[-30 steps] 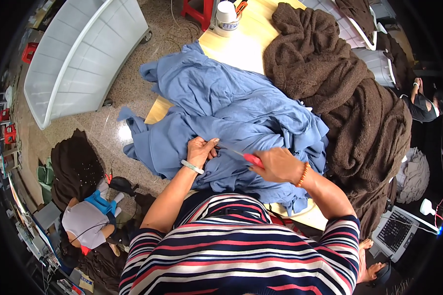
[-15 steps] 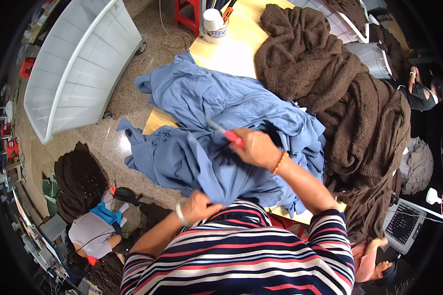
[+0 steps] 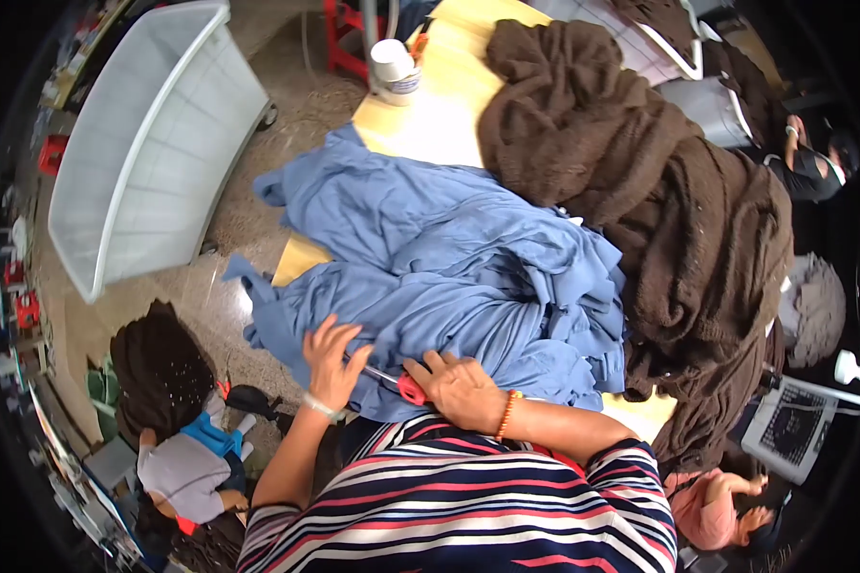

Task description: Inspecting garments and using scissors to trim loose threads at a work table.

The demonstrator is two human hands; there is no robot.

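Crumpled blue cloth covers the near part of the wooden table, its lower edge against my striped top. My left hand rests at the cloth's near left edge, fingers apart and thumb out. To its right, my right hand lies low over the cloth and holds red-handled scissors. Their thin metal blades point left toward my left thumb. The palm hides part of the handle, and how the fingers grip it is partly covered.
A large brown fleecy heap fills the table's right side. White cups holding tools stand on the bare wood at the back. A white wheeled bin is at the left. Co-workers sit lower left and lower right.
My right hand has come down toward me with the scissors, from mid-cloth to the near edge. My left hand has moved up and left, its fingers now spread, and the cloth lies flatter.
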